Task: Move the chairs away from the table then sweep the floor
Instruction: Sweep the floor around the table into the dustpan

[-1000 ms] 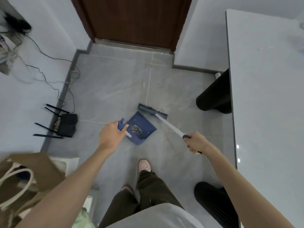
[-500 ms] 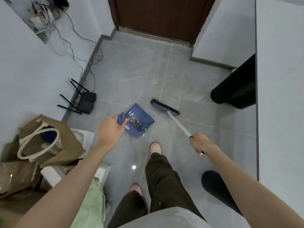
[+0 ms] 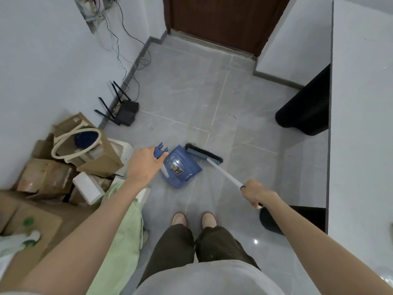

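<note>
1. The fingers [image 3: 152, 153] of the left hand [image 3: 144, 167] are curled tight round the handle of the blue plastic dustpan [image 3: 182, 167]. The fingers [image 3: 250, 186] of the right hand [image 3: 258, 194] are wrapped round the white stick of the long broom with black bristles [image 3: 203, 153].
2. The dustpan is down by the grey tile floor [image 3: 191, 92], about the middle of it, in front of the person's shoes. It is a bit nearer the left edge of the floor. The broom head touches the open side of the pan.
3. I cannot tell if the pan's front lip lies flat. If it is tipped up, I think the dirt could slip under it and stay on the floor.
4. If the broom pushes too hard, the pan could slide away. Then dust may fly toward the heap of brown paper bags and boxes [image 3: 85, 158] at the left edge of the floor, where it is hard to sweep.
5. A few dark specks [image 3: 234, 117] lie farther off, toward the right edge of the floor, near a black round thing [image 3: 304, 111] beside the big white table [image 3: 361, 124]. They could be missed.
6. A small black box with thin sticks [image 3: 127, 112] and loose wires sits at the left edge by the wall. A wide swing of the broom could catch a wire and pull it.
7. If the pan is lifted while tipped forward, the dirt could spill back out.
</note>
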`<state>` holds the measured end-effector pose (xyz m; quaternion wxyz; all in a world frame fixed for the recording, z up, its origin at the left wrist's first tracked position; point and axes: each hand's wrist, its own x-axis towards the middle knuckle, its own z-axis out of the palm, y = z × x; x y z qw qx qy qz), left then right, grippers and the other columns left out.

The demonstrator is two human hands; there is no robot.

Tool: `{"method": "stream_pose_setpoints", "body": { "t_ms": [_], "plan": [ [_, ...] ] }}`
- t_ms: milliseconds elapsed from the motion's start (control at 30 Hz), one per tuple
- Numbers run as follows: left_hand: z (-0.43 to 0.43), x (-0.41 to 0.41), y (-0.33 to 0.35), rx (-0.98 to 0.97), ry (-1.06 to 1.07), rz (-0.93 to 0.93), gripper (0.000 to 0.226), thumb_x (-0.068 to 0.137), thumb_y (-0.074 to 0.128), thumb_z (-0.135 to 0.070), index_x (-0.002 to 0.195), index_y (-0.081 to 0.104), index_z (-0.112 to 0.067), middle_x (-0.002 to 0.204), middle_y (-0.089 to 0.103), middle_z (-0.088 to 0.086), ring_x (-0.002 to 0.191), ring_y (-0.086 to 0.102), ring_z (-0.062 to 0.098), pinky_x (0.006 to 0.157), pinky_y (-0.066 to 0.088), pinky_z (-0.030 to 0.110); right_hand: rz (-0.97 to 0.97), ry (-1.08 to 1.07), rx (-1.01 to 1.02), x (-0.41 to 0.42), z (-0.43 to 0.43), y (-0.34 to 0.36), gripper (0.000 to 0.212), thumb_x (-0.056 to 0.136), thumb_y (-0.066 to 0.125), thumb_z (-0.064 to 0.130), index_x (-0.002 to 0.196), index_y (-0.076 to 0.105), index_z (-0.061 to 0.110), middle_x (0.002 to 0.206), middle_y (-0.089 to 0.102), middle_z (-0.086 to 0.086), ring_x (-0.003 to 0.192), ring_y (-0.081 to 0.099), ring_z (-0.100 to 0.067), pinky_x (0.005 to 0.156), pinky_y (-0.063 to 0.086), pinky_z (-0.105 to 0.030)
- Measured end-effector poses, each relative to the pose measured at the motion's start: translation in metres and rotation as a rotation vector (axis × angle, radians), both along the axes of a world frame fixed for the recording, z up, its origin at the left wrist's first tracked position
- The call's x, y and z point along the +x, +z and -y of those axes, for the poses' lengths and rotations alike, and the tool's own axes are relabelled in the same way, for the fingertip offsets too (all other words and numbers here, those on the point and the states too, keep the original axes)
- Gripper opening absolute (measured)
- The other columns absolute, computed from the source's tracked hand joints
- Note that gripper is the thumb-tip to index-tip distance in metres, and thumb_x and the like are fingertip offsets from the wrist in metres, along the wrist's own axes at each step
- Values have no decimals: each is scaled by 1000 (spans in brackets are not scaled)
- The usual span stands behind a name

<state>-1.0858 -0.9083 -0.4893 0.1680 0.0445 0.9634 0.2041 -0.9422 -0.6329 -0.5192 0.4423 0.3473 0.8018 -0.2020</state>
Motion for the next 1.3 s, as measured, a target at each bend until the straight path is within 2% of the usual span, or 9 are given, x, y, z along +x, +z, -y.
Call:
{"method": "stream_pose_setpoints", "body": {
  "t_ms": [233, 367, 533, 667, 733, 867, 1000, 1100, 1300],
  "plan": [
    [27, 74, 16, 34, 97, -28, 40, 91, 57, -40, 74, 62, -3, 79, 68, 21, 65, 52, 26, 53, 29, 30, 51, 181, 5, 42, 15, 12, 16, 96, 35, 12, 96, 48, 2, 56, 53, -10, 42, 51, -21, 39, 39, -22],
    [34, 114, 20, 92, 112, -66, 34, 92, 59, -31, 78, 67, -1, 84, 69, 21, 81, 65, 34, 61, 30, 27, 81, 302, -6, 70, 15, 16, 16, 95, 36, 8, 96, 50, 0, 53, 52, -9, 41, 49, -19, 38, 39, -21],
    [51, 177, 20, 52, 207, -88, 38, 90, 60, -37, 70, 60, -5, 71, 65, 18, 78, 65, 35, 62, 43, 36, 109, 464, -31, 121, 23, 16, 16, 92, 39, 0, 96, 54, -1, 50, 50, -9, 36, 48, -15, 38, 39, -23],
    [58, 231, 31, 8, 287, -111, 40, 89, 61, -39, 83, 68, 0, 80, 68, 20, 79, 65, 34, 63, 41, 34, 111, 536, -47, 154, 34, 17, 18, 92, 39, 2, 82, 54, -2, 35, 50, -6, 41, 48, -16, 34, 39, -20],
    [62, 253, 31, -9, 280, -121, 41, 91, 59, -37, 76, 64, 1, 75, 65, 20, 75, 63, 32, 61, 38, 33, 98, 559, -45, 165, 37, 18, 25, 92, 39, 4, 72, 53, 1, 29, 48, -3, 42, 49, -15, 32, 39, -18],
    [73, 290, 27, 9, 358, -43, 45, 91, 57, -38, 58, 46, -9, 55, 50, 6, 60, 51, 25, 49, 31, 32, 96, 553, -62, 179, 35, 22, 19, 90, 41, 4, 78, 55, 1, 55, 55, -9, 43, 49, -17, 44, 40, -21],
    [91, 324, 18, 10, 409, 29, 52, 89, 58, -43, 49, 36, -18, 47, 41, 0, 50, 45, 21, 47, 27, 30, 104, 582, -80, 182, 37, 30, 25, 86, 45, 1, 63, 49, 9, 62, 54, -11, 43, 45, -18, 43, 34, -21],
    [100, 348, 15, 9, 458, 74, 50, 88, 57, -46, 50, 39, -18, 49, 43, 1, 54, 50, 25, 48, 27, 30, 81, 609, -73, 181, 39, 41, 26, 86, 43, 0, 62, 45, 10, 67, 53, -16, 39, 41, -19, 40, 29, -19],
    [115, 393, 8, 18, 540, 117, 47, 87, 55, -51, 65, 59, -10, 58, 58, 8, 64, 60, 32, 51, 33, 30, -40, 547, -100, 178, 43, 64, 25, 96, 42, 15, 74, 49, 6, 51, 46, -9, 35, 37, -18, 39, 30, -18]
  ]
}}
